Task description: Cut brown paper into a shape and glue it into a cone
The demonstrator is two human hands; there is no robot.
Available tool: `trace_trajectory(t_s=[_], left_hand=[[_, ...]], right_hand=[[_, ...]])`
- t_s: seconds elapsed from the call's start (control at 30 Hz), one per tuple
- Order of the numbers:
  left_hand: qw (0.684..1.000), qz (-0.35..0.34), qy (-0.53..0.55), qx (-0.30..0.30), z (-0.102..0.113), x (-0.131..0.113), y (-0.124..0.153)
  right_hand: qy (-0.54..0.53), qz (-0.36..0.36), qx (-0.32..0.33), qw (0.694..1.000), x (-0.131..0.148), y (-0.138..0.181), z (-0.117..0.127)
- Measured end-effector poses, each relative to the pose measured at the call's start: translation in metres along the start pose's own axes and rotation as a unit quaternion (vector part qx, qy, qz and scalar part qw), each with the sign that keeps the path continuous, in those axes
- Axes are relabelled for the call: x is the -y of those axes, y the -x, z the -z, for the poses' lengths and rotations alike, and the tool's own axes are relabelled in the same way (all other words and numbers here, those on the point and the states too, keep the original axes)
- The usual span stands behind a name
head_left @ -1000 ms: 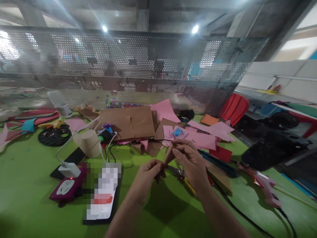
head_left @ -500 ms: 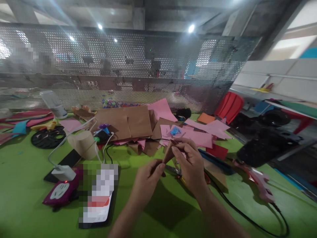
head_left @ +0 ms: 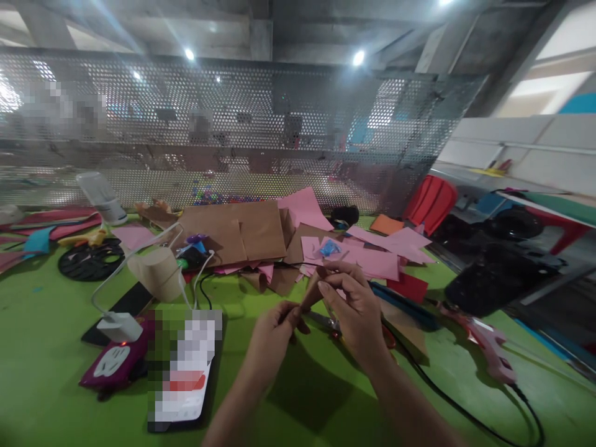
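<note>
A small folded piece of brown paper point(head_left: 311, 292) is stretched between my two hands above the green table. My left hand point(head_left: 274, 332) pinches its lower end between thumb and fingers. At its upper end, the fingers of my right hand point(head_left: 356, 307) are closed on it, partly covering it. Just behind and under my hands lies a pair of scissors point(head_left: 321, 320); its yellow and orange handles are mostly hidden by my right hand. Pink paper pieces point(head_left: 372, 259) and a crumpled blue scrap point(head_left: 329, 248) lie beyond my fingers.
A pink glue gun point(head_left: 487, 347) with a black cord rests at the right. At the left are a phone point(head_left: 189, 397), a purple case point(head_left: 108, 365), a white charger point(head_left: 120, 326) and a roll of tape point(head_left: 156, 272). Brown paper sheets point(head_left: 218, 233) stand before a perforated metal screen point(head_left: 261, 136).
Both hands have shifted slightly left, still holding the brown paper piece. The things on the table stay where they were.
</note>
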State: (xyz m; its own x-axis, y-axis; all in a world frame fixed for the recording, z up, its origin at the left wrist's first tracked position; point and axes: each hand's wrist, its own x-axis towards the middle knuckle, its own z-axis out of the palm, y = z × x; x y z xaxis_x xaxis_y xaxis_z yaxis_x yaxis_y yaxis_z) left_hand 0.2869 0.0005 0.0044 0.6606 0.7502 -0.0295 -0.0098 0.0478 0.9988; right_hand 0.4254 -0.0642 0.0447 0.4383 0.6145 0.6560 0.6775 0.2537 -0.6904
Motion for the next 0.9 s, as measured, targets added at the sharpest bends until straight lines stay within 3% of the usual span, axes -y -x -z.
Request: trace_trajectory(t_s=[0.37, 0.6, 0.73, 0.9], left_hand=[[0.999, -0.029, -0.008, -0.018, 0.0, -0.001, -0.001], [0.999, -0.027, 0.018, -0.036, 0.001, -0.002, 0.0], [0.998, -0.045, 0.032, -0.006, 0.0, -0.001, 0.0], [0.999, -0.041, 0.026, -0.013, 0.0, -0.002, -0.001]], right_hand=[[-0.061, -0.042, -0.011, 0.997, -0.007, 0.0, 0.003], [-0.127, -0.09, -0.059, 0.986, -0.017, -0.004, 0.006], [-0.108, -0.081, -0.043, 0.99, -0.015, -0.003, 0.005], [-0.103, -0.069, -0.029, 0.992, -0.012, -0.001, 0.002]])
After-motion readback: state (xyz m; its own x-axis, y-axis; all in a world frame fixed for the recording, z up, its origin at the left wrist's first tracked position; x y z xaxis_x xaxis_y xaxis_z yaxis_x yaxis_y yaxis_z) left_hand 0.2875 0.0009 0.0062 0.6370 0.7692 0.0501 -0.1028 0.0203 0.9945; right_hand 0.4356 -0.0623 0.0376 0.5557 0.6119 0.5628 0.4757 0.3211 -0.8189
